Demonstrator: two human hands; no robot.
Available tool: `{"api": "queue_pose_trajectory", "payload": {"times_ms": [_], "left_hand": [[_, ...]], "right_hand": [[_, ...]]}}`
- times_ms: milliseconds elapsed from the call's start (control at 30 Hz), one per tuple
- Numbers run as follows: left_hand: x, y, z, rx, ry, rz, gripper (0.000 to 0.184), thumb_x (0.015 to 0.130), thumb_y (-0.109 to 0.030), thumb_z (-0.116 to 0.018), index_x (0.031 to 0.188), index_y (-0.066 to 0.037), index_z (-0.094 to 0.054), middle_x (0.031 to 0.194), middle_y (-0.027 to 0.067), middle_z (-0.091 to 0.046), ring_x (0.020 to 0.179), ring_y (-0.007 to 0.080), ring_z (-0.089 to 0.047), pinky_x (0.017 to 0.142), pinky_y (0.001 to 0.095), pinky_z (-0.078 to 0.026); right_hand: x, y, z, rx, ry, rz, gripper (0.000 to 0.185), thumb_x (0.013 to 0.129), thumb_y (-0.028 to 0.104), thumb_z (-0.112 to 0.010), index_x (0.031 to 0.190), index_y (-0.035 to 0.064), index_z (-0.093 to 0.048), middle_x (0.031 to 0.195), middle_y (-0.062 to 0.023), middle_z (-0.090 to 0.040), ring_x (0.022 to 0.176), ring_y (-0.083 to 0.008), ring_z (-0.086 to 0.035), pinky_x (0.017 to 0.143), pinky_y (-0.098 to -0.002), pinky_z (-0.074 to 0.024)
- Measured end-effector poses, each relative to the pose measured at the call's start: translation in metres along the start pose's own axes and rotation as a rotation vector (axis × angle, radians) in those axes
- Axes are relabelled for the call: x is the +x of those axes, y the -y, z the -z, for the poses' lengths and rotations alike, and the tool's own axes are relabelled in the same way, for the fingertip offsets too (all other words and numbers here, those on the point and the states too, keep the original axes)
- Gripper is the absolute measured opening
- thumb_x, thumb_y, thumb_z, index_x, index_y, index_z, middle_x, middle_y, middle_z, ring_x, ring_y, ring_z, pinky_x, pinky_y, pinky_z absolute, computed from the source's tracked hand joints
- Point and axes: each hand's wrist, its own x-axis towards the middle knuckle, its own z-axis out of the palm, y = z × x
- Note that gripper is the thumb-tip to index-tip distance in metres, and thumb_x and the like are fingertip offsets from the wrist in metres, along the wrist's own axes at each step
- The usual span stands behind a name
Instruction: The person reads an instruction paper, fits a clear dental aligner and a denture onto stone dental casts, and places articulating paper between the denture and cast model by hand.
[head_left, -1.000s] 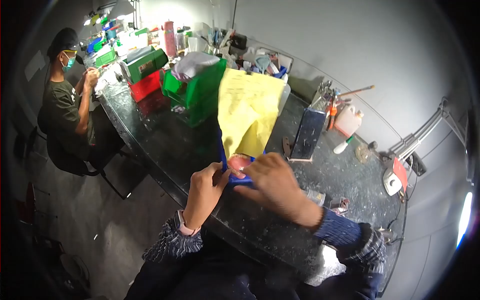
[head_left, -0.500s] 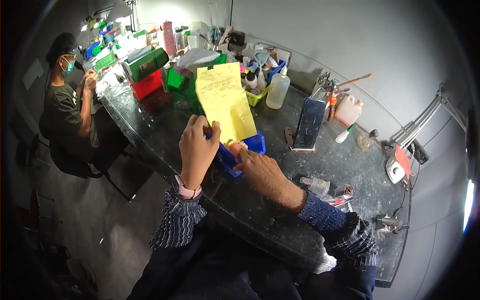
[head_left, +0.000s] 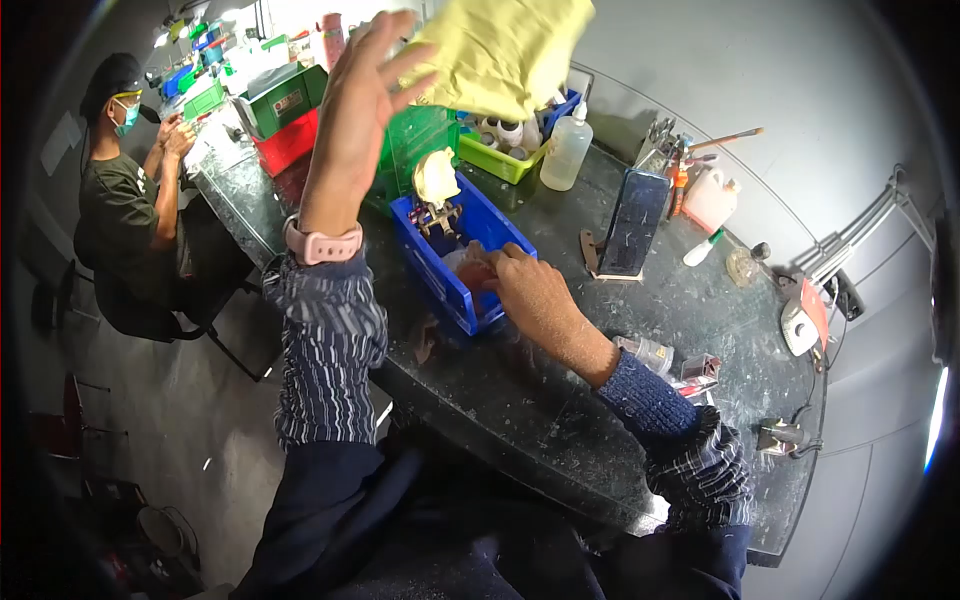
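My left hand (head_left: 352,125) is raised at the upper left, its fingers at the edge of a crumpled yellow paper sheet (head_left: 505,55) that hangs in the air; the exact grip is partly blurred. A pink watch strap (head_left: 325,246) circles that wrist. Lower down, my right hand (head_left: 540,300) reaches into a blue bin (head_left: 432,272), fingers closed on a pink denture-like piece (head_left: 474,274) that they partly cover. At the bin's far end stands a metal dental articulator (head_left: 440,220) carrying a cream plaster cast (head_left: 436,178).
Behind the blue bin are a green bin (head_left: 405,145), a lime basket (head_left: 495,158) of bottles and a clear squeeze bottle (head_left: 567,150). A phone (head_left: 635,222) leans on a stand to the right. A masked person (head_left: 130,200) sits at the far left.
My left hand has lifted the yellow sheet up and away from the blue bin, uncovering the articulator and cast. My right hand stays at the bin with the pink piece, slightly farther from me.
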Motion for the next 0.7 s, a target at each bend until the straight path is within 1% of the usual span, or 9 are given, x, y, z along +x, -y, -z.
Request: {"api": "queue_pose_trajectory", "payload": {"times_ms": [100,133,233,267,333,400,500,600,700], "left_hand": [[0.006,0.003,-0.009,0.857,-0.030,-0.400,0.051,0.086,-0.028,-0.058,0.126,-0.004,-0.038,0.130,0.0188,-0.040,0.123,0.0330,-0.038,0.100,0.0397,-0.034],[0.009,0.007,-0.004,1.203,-0.060,-0.685,0.062,0.075,-0.022,-0.070,0.127,-0.010,-0.039,0.131,0.0170,-0.040,0.124,0.0334,-0.036,0.101,0.0406,-0.032],[0.006,0.015,-0.010,1.207,0.081,-0.563,0.068,0.070,-0.014,-0.072,0.128,-0.009,-0.037,0.129,0.0168,-0.042,0.122,0.0323,-0.039,0.101,0.0406,-0.032],[0.010,0.022,-0.006,1.133,0.086,-0.615,0.050,0.078,-0.009,-0.063,0.124,-0.003,-0.044,0.116,0.0144,-0.053,0.113,0.0305,-0.048,0.095,0.0382,-0.039],[0.013,0.025,0.000,1.185,0.224,-0.601,0.047,0.071,-0.005,-0.067,0.115,-0.003,-0.051,0.115,0.0138,-0.054,0.112,0.0310,-0.048,0.094,0.0376,-0.039],[0.012,0.028,0.005,1.157,0.292,-0.528,0.038,0.069,-0.002,-0.068,0.105,-0.002,-0.057,0.113,0.0130,-0.056,0.109,0.0312,-0.050,0.093,0.0363,-0.039],[0.003,0.032,0.004,0.988,0.277,-0.357,0.016,0.071,0.002,-0.064,0.087,-0.001,-0.064,0.108,0.0113,-0.060,0.102,0.0309,-0.055,0.089,0.0331,-0.043],[-0.012,0.027,0.003,0.939,0.306,-0.438,0.025,0.065,0.012,-0.060,0.085,-0.001,-0.065,0.105,0.0116,-0.062,0.103,0.0297,-0.057,0.086,0.0326,-0.045],[-0.024,0.032,0.010,0.934,0.288,-0.505,0.029,0.060,0.013,-0.060,0.081,-0.005,-0.067,0.107,0.0119,-0.061,0.108,0.0315,-0.054,0.089,0.0354,-0.044]], "right_hand": [[0.004,0.002,0.002,0.003,-0.012,-0.031,0.025,0.081,0.016,-0.057,0.101,0.0039,-0.050,0.090,-0.0165,-0.060,0.080,-0.0361,-0.059,0.066,-0.0441,-0.0481],[0.005,0.005,0.005,0.013,-0.016,-0.048,0.022,0.082,0.015,-0.056,0.100,0.0050,-0.050,0.088,-0.0160,-0.060,0.079,-0.0358,-0.060,0.064,-0.0438,-0.0482],[0.002,0.012,0.028,0.138,-0.113,-0.027,0.016,0.083,0.014,-0.054,0.096,0.0072,-0.049,0.082,-0.0150,-0.062,0.072,-0.0352,-0.061,0.060,-0.0435,-0.0478],[-0.002,0.013,0.042,0.106,-0.099,-0.011,0.015,0.083,0.014,-0.053,0.096,0.0075,-0.050,0.081,-0.0149,-0.063,0.072,-0.0347,-0.061,0.060,-0.0433,-0.0476],[-0.016,0.012,0.077,0.043,-0.067,0.023,0.014,0.083,0.013,-0.052,0.095,0.0082,-0.050,0.078,-0.0147,-0.063,0.070,-0.0338,-0.062,0.058,-0.0430,-0.0472],[-0.032,0.005,0.102,-0.055,0.150,-0.045,0.011,0.078,0.009,-0.053,0.088,0.0078,-0.054,0.077,-0.0118,-0.064,0.071,-0.0312,-0.062,0.059,-0.0395,-0.0482],[-0.056,-0.028,0.098,0.000,0.388,-0.070,0.017,0.076,0.010,-0.059,0.092,0.0068,-0.056,0.077,-0.0146,-0.063,0.073,-0.0332,-0.062,0.060,-0.0410,-0.0472],[-0.069,-0.054,0.085,-0.046,0.356,-0.107,0.017,0.077,0.011,-0.059,0.093,0.0062,-0.059,0.079,-0.0170,-0.063,0.075,-0.0341,-0.062,0.062,-0.0409,-0.0477],[-0.051,-0.058,0.093,0.175,0.027,-0.246,0.021,0.080,0.016,-0.058,0.098,0.0056,-0.057,0.078,-0.0190,-0.062,0.073,-0.0343,-0.062,0.063,-0.0403,-0.0482]]}}
